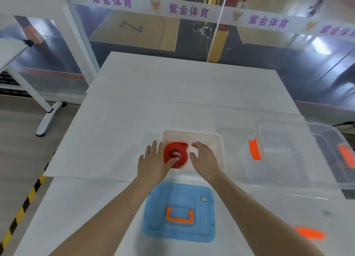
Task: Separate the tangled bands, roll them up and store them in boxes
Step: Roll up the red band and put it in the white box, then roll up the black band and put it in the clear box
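Note:
A red band (175, 155), rolled into a loose coil, lies inside a small clear box (219, 140) in the middle of the white table. My left hand (153, 163) rests at the box's left rim with straight fingers, and its thumb touches the coil's lower left side. Over the right part of the box hovers my right hand (204, 159), fingers loosely curved, just beside the coil and holding nothing.
A blue lid (179, 213) with an orange handle lies near me in front of the box. To the right stands a larger clear box (278, 155) with orange latches. An orange blurred object (310, 233) lies at the near right. The white table (172, 94) stretches beyond the box.

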Action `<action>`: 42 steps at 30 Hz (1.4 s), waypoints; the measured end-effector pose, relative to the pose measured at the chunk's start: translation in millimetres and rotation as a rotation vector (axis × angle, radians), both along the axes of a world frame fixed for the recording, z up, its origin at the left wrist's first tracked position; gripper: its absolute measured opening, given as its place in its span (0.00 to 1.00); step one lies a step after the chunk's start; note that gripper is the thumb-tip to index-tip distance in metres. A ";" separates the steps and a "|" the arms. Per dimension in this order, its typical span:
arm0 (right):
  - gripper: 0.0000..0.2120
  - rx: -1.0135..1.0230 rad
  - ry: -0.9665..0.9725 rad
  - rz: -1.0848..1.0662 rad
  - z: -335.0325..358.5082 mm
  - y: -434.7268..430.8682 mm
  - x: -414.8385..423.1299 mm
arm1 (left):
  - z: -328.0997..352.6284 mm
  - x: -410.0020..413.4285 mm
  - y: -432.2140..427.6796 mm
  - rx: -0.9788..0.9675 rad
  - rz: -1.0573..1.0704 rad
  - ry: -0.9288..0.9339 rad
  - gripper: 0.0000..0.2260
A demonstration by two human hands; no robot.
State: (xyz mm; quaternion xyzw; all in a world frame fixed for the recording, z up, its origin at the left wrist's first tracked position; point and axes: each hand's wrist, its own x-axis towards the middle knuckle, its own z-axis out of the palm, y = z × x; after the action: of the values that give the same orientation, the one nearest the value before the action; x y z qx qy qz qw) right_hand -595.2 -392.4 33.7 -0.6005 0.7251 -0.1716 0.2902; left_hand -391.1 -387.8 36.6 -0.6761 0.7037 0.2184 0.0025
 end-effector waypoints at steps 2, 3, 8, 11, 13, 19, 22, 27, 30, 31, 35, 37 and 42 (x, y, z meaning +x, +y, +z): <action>0.19 -0.038 0.085 0.041 20.3 31.5 -3.0 | 10.9 -1.0 20.8 -0.078 -0.062 0.017 0.37; 0.19 -0.062 0.125 0.058 29.2 49.8 -5.7 | 15.1 -3.2 32.5 -0.105 -0.101 0.022 0.35; 0.17 -0.138 0.305 0.038 56.1 151.6 -33.8 | 28.2 -32.3 99.5 -0.212 -0.288 0.073 0.29; 0.17 -0.122 0.376 -0.028 64.5 211.6 -56.4 | 26.7 -57.1 143.1 -0.182 -0.368 0.106 0.28; 0.16 -0.128 0.415 -0.060 66.8 248.3 -71.4 | 26.8 -73.7 168.9 -0.161 -0.401 0.126 0.27; 0.13 -0.140 0.404 -0.143 61.3 333.5 -112.9 | 25.7 -115.5 245.5 -0.110 -0.469 0.115 0.25; 0.13 -0.124 0.381 -0.146 50.1 369.6 -142.5 | 19.0 -135.0 284.4 -0.105 -0.463 0.111 0.24; 0.12 -0.127 0.332 -0.116 21.3 433.9 -218.7 | 8.5 -195.2 343.3 -0.069 -0.486 0.071 0.24; 0.12 -0.124 0.330 -0.092 7.7 471.7 -270.6 | -1.9 -244.1 387.1 -0.036 -0.486 0.042 0.24; 0.11 -0.120 0.324 -0.085 3.7 482.7 -287.5 | -7.0 -259.5 402.5 -0.017 -0.479 0.035 0.24; 0.11 -0.115 0.266 -0.055 -8.9 514.9 -342.9 | -24.6 -310.8 451.6 0.061 -0.460 0.011 0.24; 0.11 -0.091 0.233 -0.061 -11.6 527.1 -360.9 | -28.8 -328.4 469.9 0.110 -0.453 0.012 0.24; 0.13 -0.052 0.191 -0.052 -26.7 543.2 -390.5 | -40.0 -353.7 494.8 0.187 -0.401 0.033 0.22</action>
State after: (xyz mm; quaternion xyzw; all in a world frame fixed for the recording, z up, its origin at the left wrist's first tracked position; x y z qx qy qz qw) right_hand -985.7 150.8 6.9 -0.6023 0.7601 -0.1397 0.1998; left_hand -744.7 107.0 -3.4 -0.5157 0.8008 0.2887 0.0972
